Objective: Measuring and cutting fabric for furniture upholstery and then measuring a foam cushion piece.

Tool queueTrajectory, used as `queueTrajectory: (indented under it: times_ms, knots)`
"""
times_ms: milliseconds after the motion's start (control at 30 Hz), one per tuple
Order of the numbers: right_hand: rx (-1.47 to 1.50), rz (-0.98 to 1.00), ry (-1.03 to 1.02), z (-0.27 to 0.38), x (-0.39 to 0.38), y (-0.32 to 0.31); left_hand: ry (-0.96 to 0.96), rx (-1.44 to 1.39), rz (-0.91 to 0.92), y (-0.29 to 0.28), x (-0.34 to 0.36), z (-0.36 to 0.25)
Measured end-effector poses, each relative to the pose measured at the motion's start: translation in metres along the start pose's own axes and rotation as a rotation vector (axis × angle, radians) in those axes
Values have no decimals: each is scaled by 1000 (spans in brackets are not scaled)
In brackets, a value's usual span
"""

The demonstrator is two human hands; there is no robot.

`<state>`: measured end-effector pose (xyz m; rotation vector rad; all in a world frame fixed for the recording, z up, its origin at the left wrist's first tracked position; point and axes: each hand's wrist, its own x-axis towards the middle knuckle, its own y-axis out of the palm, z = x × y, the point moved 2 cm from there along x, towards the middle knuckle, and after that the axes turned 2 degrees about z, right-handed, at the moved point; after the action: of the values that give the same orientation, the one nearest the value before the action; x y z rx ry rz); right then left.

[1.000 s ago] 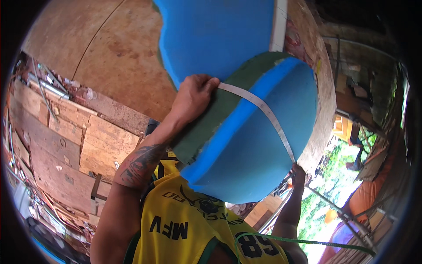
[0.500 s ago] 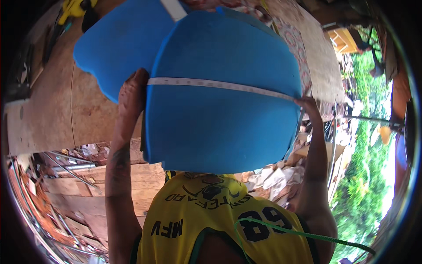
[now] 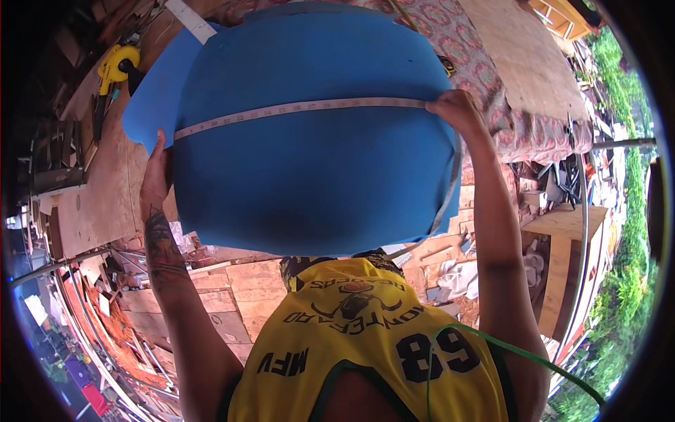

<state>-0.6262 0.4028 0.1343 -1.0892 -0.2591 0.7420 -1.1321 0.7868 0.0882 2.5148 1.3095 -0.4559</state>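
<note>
Big blue foam sheet (image 3: 309, 176) held up in front of the person's chest, curved, filling the middle of the view. A pale measuring tape (image 3: 302, 109) runs straight across its upper part, left edge to right edge, lying flat on the foam.

Left hand (image 3: 155, 179) at the foam's left edge, fingers wrapped round behind it, thumb side showing; it pins the left end of the tape against the foam. How tightly closed cannot be told, the fingers are hidden by the foam.

Right hand (image 3: 455, 109) at the upper right edge, closed over the foam rim and the tape's right end. The tape carries on down the foam's right side and hangs loose below.

Second blue foam piece (image 3: 151, 105) sticks out behind the first, far left, with a white strip (image 3: 190, 20) lying across its top.

Wooden surface (image 3: 105, 197) behind on the left carries a yellow power tool (image 3: 116, 63), far left. Patterned cloth (image 3: 492, 77) covers the far right, a plywood board (image 3: 527, 56) lying on it. Scrap wood boards (image 3: 225, 295) lie near, below the foam. A wooden bench (image 3: 569, 225) stands right.

No containers visible holding anything. Person wears a yellow jersey (image 3: 365, 344); a green cord (image 3: 506, 348) crosses it on the right.
</note>
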Motion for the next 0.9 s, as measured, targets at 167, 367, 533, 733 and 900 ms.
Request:
queueTrajectory:
  times_ms: [167,367,533,733,900]
  knots:
    - [62,15,-96,-7,-14,-28,-141,114,-66,51,-23,-6]
    - [401,448,91,-20,-15,-31,-40,107,-85,53,-26,1]
    - [261,295,67,-34,-7,-12,-85,173,-44,52,-15,5]
    - [48,207,-37,-11,-21,-17,31,477,-204,39,-12,-6]
    - [-28,126,-79,-8,-11,-5,222,1419,-902,45,-18,-22]
